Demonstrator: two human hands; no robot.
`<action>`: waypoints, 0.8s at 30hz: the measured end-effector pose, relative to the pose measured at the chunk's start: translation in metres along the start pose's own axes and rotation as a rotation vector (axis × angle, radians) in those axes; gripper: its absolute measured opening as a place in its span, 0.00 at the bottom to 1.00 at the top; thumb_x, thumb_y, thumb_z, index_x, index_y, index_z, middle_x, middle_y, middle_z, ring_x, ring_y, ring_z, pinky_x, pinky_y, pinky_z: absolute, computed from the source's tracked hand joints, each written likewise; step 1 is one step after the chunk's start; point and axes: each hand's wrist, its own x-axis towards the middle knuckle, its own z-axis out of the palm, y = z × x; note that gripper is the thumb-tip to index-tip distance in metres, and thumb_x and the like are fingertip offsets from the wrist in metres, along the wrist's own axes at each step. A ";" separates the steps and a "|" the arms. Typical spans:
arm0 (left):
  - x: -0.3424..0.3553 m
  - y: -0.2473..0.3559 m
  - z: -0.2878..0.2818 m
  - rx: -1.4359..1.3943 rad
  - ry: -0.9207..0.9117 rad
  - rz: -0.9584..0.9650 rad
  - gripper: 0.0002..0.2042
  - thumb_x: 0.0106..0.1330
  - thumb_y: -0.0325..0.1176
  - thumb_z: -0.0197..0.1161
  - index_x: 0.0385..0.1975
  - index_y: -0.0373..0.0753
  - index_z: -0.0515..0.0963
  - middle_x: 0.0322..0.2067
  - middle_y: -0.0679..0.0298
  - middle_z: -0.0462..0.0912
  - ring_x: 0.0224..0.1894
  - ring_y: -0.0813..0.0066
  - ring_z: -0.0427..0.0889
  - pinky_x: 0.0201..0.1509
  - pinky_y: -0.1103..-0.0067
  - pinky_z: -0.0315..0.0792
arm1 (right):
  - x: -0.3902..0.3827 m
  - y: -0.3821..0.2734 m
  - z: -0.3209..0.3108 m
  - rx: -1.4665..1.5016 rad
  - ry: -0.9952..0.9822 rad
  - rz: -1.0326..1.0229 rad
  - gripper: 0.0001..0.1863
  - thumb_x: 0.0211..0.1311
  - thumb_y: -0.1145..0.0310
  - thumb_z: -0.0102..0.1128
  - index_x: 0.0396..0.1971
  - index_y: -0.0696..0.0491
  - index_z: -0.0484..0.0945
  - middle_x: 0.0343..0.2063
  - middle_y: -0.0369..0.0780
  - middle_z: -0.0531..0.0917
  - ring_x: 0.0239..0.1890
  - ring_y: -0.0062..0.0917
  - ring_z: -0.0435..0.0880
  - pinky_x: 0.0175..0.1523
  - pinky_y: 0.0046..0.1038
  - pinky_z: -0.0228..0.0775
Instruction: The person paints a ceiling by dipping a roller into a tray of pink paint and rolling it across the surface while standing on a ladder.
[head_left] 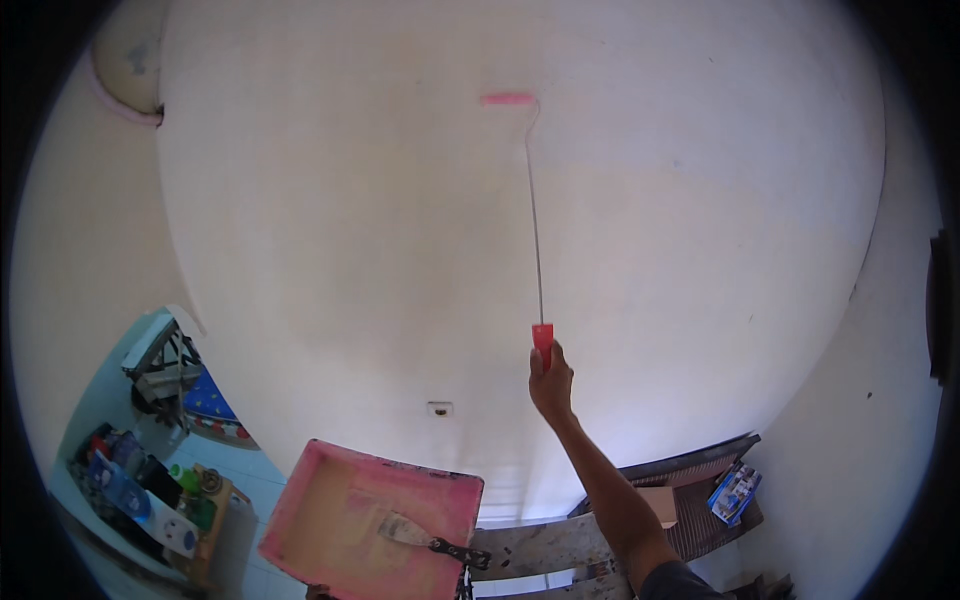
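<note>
My right hand (551, 384) is closed around the red handle of a paint roller (537, 230), its arm stretched up from the lower right. The roller's long thin metal rod rises to a narrow pink sleeve (508, 99) at the upper part of the pale wall (360, 230); whether the sleeve touches the wall is hard to tell. Below, a pink paint tray (300, 500) with beige and pink smears sits tilted. A scraper (408, 530) with a wide metal blade and dark, paint-spotted handle lies across it. My left hand does not show.
A wall socket (440, 409) sits low on the wall. Behind my forearm stands a dark slatted bench (700, 510) with a blue-and-white package (735, 493) on it. A worn grey plank (545, 550) is beside the tray. Through an opening at left are bottles (125, 485) and a small wooden table (222, 510).
</note>
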 end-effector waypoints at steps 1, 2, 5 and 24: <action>0.000 0.000 0.000 -0.005 -0.005 -0.009 0.27 0.38 0.30 0.55 0.47 0.36 0.71 0.41 0.59 0.78 0.44 0.62 0.77 0.49 0.67 0.75 | 0.000 -0.002 -0.003 0.003 0.008 -0.013 0.20 0.62 0.62 0.50 0.48 0.60 0.64 0.27 0.55 0.79 0.30 0.50 0.79 0.31 0.44 0.72; 0.001 0.001 -0.001 -0.011 -0.011 -0.017 0.28 0.38 0.30 0.55 0.47 0.36 0.71 0.42 0.58 0.77 0.44 0.61 0.77 0.49 0.66 0.75 | 0.001 -0.004 -0.006 0.006 0.016 -0.027 0.20 0.62 0.62 0.50 0.48 0.60 0.65 0.27 0.55 0.79 0.30 0.50 0.80 0.31 0.44 0.72; -0.002 0.003 -0.003 0.002 -0.051 -0.028 0.29 0.38 0.30 0.55 0.48 0.36 0.70 0.44 0.57 0.77 0.46 0.61 0.76 0.51 0.65 0.74 | 0.041 -0.029 -0.016 0.074 0.043 -0.120 0.17 0.61 0.64 0.51 0.44 0.60 0.67 0.26 0.54 0.79 0.31 0.50 0.79 0.31 0.43 0.71; 0.000 0.002 0.005 0.060 -0.028 0.038 0.33 0.38 0.32 0.56 0.53 0.36 0.67 0.47 0.56 0.75 0.48 0.58 0.75 0.51 0.64 0.74 | 0.066 -0.058 0.042 0.045 -0.065 0.028 0.18 0.61 0.61 0.49 0.46 0.57 0.62 0.24 0.56 0.78 0.28 0.54 0.78 0.31 0.49 0.70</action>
